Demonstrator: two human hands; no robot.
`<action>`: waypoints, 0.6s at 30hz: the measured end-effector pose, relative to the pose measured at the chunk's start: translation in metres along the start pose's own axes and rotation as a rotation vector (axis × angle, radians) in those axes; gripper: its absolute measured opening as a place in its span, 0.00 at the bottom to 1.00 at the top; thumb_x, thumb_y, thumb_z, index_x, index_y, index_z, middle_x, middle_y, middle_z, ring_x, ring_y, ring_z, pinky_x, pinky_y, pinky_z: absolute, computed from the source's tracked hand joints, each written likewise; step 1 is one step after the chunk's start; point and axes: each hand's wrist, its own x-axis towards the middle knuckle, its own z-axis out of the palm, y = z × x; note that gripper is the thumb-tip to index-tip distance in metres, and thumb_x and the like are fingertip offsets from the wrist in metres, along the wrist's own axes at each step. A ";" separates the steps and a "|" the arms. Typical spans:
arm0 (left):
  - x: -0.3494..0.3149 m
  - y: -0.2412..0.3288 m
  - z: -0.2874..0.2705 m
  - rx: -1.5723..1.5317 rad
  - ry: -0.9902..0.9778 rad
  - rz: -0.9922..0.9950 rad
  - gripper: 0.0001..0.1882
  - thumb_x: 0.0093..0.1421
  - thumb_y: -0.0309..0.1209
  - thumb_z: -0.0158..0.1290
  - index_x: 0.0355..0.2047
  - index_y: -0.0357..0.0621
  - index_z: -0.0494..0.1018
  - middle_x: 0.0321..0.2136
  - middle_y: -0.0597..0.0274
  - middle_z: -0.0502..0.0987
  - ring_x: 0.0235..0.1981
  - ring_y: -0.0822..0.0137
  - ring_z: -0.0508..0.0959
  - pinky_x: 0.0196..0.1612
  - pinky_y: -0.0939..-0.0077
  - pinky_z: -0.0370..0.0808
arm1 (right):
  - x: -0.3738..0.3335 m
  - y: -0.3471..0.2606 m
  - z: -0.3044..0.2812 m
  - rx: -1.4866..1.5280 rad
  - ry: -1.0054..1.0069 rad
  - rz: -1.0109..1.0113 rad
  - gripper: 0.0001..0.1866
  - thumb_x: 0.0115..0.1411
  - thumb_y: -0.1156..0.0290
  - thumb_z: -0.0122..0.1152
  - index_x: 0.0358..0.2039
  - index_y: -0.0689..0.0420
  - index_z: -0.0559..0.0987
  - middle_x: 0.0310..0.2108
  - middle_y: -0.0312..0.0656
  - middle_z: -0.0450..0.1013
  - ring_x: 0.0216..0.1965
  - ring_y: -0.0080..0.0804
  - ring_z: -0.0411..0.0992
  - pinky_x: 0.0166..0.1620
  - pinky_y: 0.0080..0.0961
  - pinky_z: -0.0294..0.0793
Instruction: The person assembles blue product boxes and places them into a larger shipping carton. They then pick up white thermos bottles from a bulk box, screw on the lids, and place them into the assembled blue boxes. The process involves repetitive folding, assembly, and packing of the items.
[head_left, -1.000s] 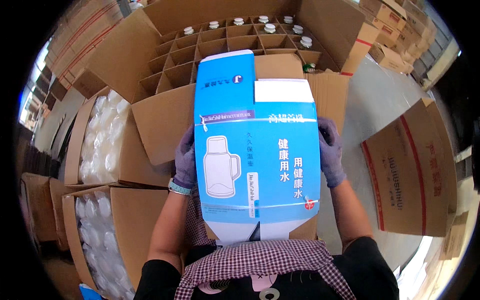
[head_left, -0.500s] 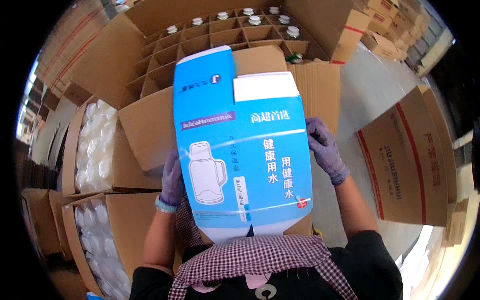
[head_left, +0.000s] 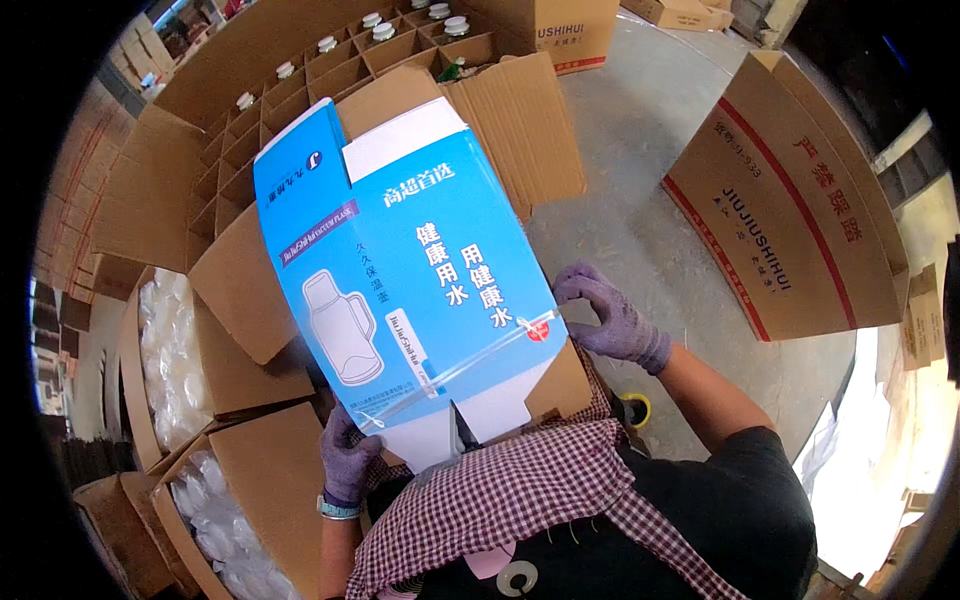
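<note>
Flat-folded blue cartons (head_left: 400,270), printed with a vacuum flask, lie slanted in front of me on brown cardboard. A clear strap (head_left: 470,362) crosses their lower part. My left hand (head_left: 348,455), in a purple-grey glove, is closed at the lower left corner of the cartons; part of its fingers is hidden by the edge. At the right edge, beside the strap's end, my gloved right hand (head_left: 615,322) has curled fingers, with thumb and forefinger close together. What sits between its fingertips is too small to tell.
Beyond the cartons stands a large divided box (head_left: 290,110) with several white-capped bottles. Two open boxes of clear-wrapped pale items (head_left: 172,360) stand at the left. A brown carton (head_left: 790,215) with red stripes stands on the right floor. A yellow tape roll (head_left: 634,410) is by my right side.
The view has turned, so the cartons now slant left. The upper strap no longer crosses their middle; strapping shows only near the lower end. Both hands have moved lower along the cartons.
</note>
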 end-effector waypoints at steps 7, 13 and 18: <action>-0.042 0.036 0.027 0.620 -0.125 0.262 0.15 0.52 0.32 0.61 0.38 0.35 0.82 0.56 0.42 0.72 0.60 0.49 0.68 0.57 0.57 0.68 | -0.034 -0.013 -0.014 -0.031 -0.214 -0.073 0.10 0.53 0.72 0.62 0.36 0.59 0.77 0.32 0.46 0.72 0.36 0.42 0.73 0.42 0.34 0.73; -0.049 0.002 -0.065 0.308 0.009 0.094 0.18 0.61 0.28 0.55 0.52 0.38 0.75 0.54 0.47 0.73 0.57 0.59 0.71 0.58 0.66 0.69 | -0.135 -0.059 -0.007 0.006 -0.549 0.081 0.14 0.56 0.65 0.60 0.39 0.62 0.76 0.36 0.50 0.72 0.41 0.47 0.73 0.47 0.39 0.72; 0.081 0.046 -0.047 -0.278 -0.161 0.186 0.30 0.68 0.43 0.50 0.65 0.42 0.62 0.60 0.51 0.69 0.58 0.54 0.70 0.64 0.58 0.65 | -0.128 -0.087 0.011 0.082 -0.342 -0.175 0.16 0.61 0.62 0.60 0.41 0.62 0.76 0.36 0.49 0.72 0.41 0.39 0.73 0.47 0.36 0.72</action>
